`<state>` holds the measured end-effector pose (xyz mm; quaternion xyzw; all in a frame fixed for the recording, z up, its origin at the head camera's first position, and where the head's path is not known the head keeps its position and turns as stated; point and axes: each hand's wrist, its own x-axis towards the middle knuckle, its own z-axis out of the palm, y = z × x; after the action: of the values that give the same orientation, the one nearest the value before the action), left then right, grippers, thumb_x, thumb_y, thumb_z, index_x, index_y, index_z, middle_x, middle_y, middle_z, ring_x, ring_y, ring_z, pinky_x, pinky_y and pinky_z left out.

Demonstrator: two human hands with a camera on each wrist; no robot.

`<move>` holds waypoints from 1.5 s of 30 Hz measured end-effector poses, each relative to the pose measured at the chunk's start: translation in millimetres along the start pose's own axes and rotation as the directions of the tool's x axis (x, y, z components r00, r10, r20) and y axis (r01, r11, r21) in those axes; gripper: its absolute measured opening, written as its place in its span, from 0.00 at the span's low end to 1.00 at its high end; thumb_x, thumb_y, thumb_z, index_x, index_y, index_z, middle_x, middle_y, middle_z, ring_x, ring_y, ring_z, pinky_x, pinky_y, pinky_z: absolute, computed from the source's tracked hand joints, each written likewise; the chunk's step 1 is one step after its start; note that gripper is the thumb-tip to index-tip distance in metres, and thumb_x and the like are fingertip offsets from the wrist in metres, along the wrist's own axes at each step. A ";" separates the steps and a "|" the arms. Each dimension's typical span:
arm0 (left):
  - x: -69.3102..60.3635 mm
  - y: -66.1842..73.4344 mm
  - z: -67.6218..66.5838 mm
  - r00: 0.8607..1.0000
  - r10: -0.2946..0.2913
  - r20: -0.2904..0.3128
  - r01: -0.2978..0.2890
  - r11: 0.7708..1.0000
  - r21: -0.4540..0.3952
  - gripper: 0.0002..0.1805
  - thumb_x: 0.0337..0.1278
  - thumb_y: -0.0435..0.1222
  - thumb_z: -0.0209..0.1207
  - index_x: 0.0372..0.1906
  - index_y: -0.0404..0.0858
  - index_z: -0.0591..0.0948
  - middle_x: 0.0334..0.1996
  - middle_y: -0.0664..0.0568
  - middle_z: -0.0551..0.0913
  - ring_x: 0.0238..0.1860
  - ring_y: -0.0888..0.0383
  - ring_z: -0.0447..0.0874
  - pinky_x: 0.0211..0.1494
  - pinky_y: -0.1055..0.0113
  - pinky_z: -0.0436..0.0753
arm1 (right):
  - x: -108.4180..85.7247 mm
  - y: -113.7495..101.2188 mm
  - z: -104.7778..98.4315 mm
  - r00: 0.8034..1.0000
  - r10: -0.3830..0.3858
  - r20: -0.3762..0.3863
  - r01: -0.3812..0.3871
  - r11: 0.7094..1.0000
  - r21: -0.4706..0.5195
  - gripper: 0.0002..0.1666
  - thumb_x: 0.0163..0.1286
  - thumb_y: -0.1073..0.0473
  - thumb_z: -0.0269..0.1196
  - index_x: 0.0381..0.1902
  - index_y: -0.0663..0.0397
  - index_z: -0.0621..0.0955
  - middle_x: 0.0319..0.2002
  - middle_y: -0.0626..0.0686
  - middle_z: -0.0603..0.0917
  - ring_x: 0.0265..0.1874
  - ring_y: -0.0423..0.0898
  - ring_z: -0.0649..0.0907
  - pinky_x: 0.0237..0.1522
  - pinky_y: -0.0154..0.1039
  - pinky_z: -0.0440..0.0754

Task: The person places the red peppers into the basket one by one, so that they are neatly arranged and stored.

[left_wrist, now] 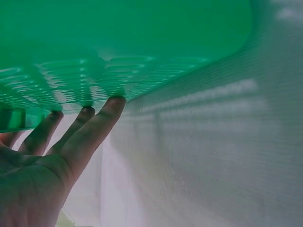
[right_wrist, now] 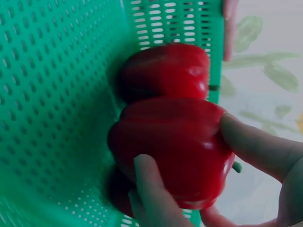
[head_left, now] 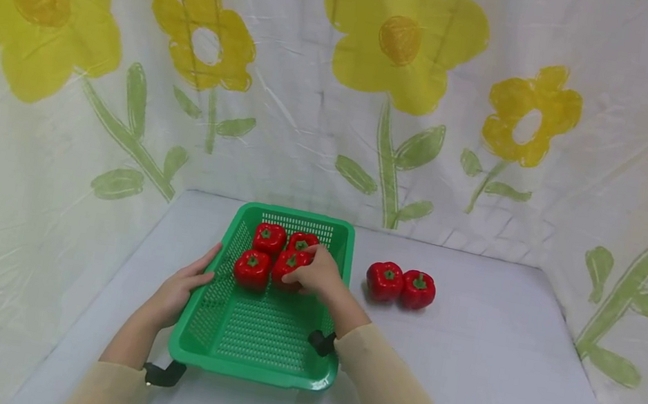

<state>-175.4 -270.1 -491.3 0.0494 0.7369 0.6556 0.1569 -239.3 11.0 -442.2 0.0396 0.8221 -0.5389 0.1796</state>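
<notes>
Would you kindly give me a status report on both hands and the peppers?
Right hand gripping red pepper in green basket; left hand touching basket's left side. Three other peppers close to held one. Two peppers on table, right of basket.

Back and sides: a glossy white sheet-like curtain (head_left: 279, 167), lightly creased.
Painted pattern: large yellow flowers (head_left: 400, 40) with orange or white centres, on green leafy stems (head_left: 388, 163).
Underneath: a flat, pale white tabletop (head_left: 488, 366), its far edge along the curtain.

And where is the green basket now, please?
In the head view, the green basket is just left of centre, between the left hand and two peppers outside it.
</notes>
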 end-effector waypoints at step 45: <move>0.3 -1.6 0.2 1.000 0.006 0.007 -0.006 1.000 -0.016 0.32 0.82 0.42 0.38 0.82 0.58 0.45 0.83 0.53 0.37 0.81 0.38 0.40 0.71 0.43 0.69 | -23.5 -7.1 -19.1 0.995 -0.089 -0.048 0.084 0.992 -0.090 0.49 0.54 0.58 0.78 0.71 0.54 0.69 0.65 0.62 0.76 0.64 0.58 0.76 0.59 0.55 0.81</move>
<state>-175.4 -270.0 -492.9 0.0527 0.7310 0.6618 0.1580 -224.1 28.3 -421.4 0.0101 0.8504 -0.5081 0.1363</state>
